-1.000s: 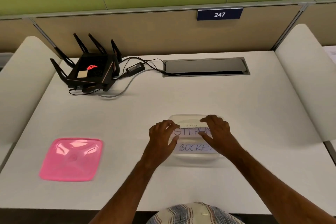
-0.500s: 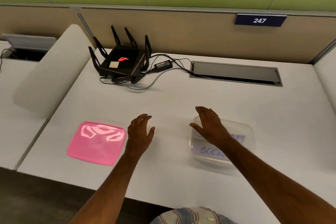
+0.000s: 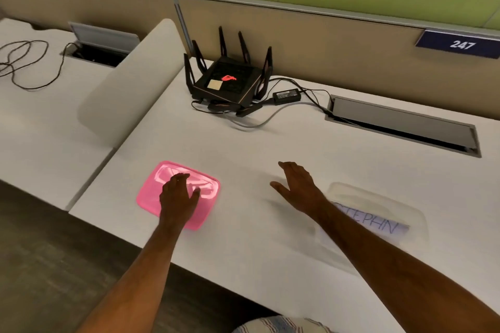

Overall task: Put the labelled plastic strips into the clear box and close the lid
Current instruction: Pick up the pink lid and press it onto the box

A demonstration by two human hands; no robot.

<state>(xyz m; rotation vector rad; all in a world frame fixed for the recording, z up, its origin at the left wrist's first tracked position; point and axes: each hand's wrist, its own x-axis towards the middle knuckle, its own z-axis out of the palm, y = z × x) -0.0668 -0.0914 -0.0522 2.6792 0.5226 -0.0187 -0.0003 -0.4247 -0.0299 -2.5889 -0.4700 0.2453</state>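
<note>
Clear box sits on the white tabletop at the near right, lid off. A labelled strip lies in it w/ "STEPHN" handwritten; right forearm crosses the box's near-left corner and hides any strip below. Pink lid lies flat on the tabletop well to the left of the box, not on it.

Vs 0.5 s ago: left hand was hovering between lid and box, fingers spread; now it's over the lid, fingers loosely bent on its top, thumb out to the right. Can't tell if it presses or only touches; not gripping the rim. Right hand was over the box's left edge; now it has cleared the box to the left, hovering over bare tabletop between lid and box, fingers straight and released, holding nothing. 1 s ago both hands were in the box on the strips. View has also swung left.

Around: black router w/ upright antennas at the back, red logo lit, power brick and cables beside it running to the metal cable hatch at back right. Blue "247" plate on the partition. Curved white divider on the left; beyond it the next desk w/ a loose black cable and an open hatch. Nothing lies between lid and box except the right hand.
</note>
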